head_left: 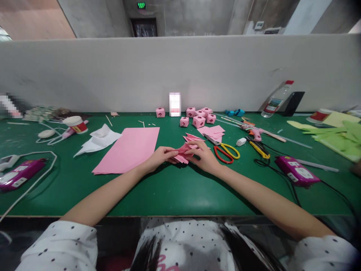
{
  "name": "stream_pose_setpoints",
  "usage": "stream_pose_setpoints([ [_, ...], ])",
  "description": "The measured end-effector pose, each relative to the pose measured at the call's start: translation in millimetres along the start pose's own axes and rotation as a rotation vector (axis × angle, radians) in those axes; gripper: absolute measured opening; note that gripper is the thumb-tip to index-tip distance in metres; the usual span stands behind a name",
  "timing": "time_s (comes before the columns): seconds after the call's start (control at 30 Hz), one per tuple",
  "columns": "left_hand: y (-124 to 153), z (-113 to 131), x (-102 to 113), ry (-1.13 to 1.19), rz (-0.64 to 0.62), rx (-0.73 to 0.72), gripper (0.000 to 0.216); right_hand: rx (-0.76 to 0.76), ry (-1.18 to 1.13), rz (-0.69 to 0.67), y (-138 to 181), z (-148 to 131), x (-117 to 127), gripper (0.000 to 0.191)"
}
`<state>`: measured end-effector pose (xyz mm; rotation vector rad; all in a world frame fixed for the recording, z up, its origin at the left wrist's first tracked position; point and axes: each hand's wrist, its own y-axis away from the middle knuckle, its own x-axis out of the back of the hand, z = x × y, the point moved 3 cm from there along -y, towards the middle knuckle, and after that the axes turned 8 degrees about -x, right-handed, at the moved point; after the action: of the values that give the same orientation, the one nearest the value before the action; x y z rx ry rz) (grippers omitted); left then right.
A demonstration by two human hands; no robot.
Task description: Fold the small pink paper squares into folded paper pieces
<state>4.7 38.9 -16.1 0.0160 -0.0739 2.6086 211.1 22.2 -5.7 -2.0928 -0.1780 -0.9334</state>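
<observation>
My left hand (160, 157) and my right hand (203, 156) meet over the green table (169, 192), both pinching a small folded pink paper piece (182, 153) held between them. Just left of it lies a large flat pink paper sheet (128, 149). Behind my right hand sit a stack of small pink paper squares (213, 132) and red-and-yellow scissors (227, 152). Several finished pink paper cubes (199, 117) stand further back.
A glue gun (255, 132), yellow-handled cutter (259, 149) and pink power strip (296, 171) lie to the right, with green paper (338, 137) and a bottle (276, 99). White paper (98, 139), a cup (75, 124) and another pink power strip (19, 174) are left. A grey partition (180, 71) backs the table.
</observation>
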Motion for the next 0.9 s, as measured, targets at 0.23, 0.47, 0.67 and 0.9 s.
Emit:
stream_pose_setpoints([
  [0.23,0.5,0.2,-2.1,-0.066,0.014,-0.001,0.042,-0.036,0.028,-0.041,1.0,3.4,-1.1,0.032],
  [0.47,0.3,-1.7,-1.3,-0.055,0.084,0.022,0.038,-0.191,0.099,0.12,-6.4,34.0,20.5,0.025],
  [0.67,0.0,-2.4,-0.5,-0.046,0.074,0.031,0.038,-0.288,0.271,0.068,-8.4,67.6,17.6,0.032],
  [0.9,-0.5,-2.0,-0.3,-0.046,0.074,0.035,0.036,-0.226,0.381,0.013,-19.1,62.0,4.5,0.031],
])
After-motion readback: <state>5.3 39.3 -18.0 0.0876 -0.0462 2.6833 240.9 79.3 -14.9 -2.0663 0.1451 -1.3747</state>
